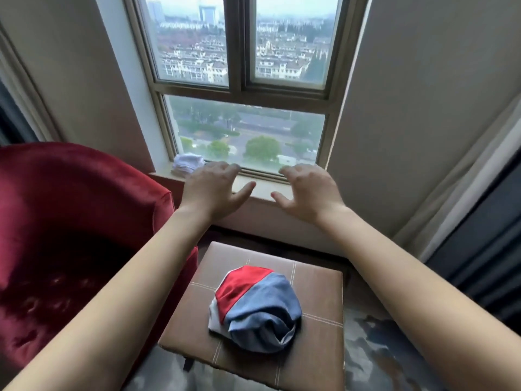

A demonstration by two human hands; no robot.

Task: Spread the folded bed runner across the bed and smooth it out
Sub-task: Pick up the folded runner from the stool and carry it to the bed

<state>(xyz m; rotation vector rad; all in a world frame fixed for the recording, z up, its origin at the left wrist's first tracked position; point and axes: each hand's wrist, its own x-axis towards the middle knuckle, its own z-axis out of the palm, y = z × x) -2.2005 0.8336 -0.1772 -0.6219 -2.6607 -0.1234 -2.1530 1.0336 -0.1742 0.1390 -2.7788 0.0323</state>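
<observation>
1. Left hand (210, 190) and right hand (307, 193): both held out level, fingers spread and loosely bent, gripping nothing. Fingertips sit in front of the window sill (262, 187).
2. Bed runner (255, 306), judged to be the red, blue and white bundle, lies on the brown stool (318, 277). It is well below both sets of fingers, roughly between them. No bed in view.
3. Step in hand (judged): reach down and take the bundle.
4. To do well: slide fingers under opposite sides and lift as one so it does not unroll early. Find a free edge before spreading.
5. White folded cloth (188, 165) just beyond the left fingertips: leave alone.
</observation>
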